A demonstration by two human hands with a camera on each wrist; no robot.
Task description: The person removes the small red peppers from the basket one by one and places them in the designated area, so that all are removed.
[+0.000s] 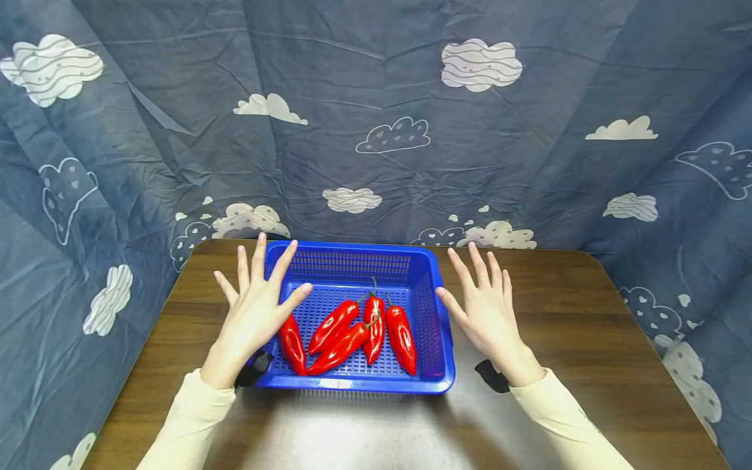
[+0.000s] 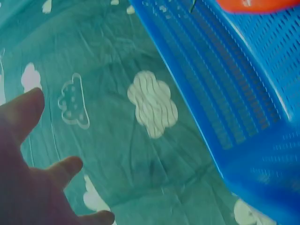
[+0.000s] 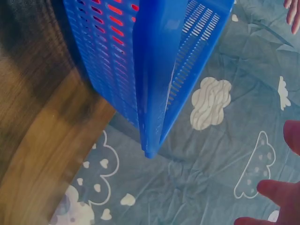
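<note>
A blue plastic basket (image 1: 443, 365) with slotted walls stands on the table, holding several glossy red chili peppers (image 1: 401, 339) with green stems. My left hand (image 1: 252, 313), fingers spread, overlaps the basket's left side in the head view and hides part of it. Just beyond the right wall is my right hand (image 1: 484, 310), also with fingers spread and nothing in it. In the left wrist view, the fingers (image 2: 65, 171) are apart from the basket (image 2: 211, 154). The right wrist view shows the basket's corner (image 3: 154, 117) and a few fingertips (image 3: 272, 190) at the right edge.
The brown wooden table (image 1: 564, 326) extends to both sides of the basket and has rounded far corners. Behind and beside it hangs a grey-blue cloth (image 1: 382, 78) with white cloud prints. A dark band (image 1: 492, 376) sits at the right wrist, another (image 1: 254, 369) at the left.
</note>
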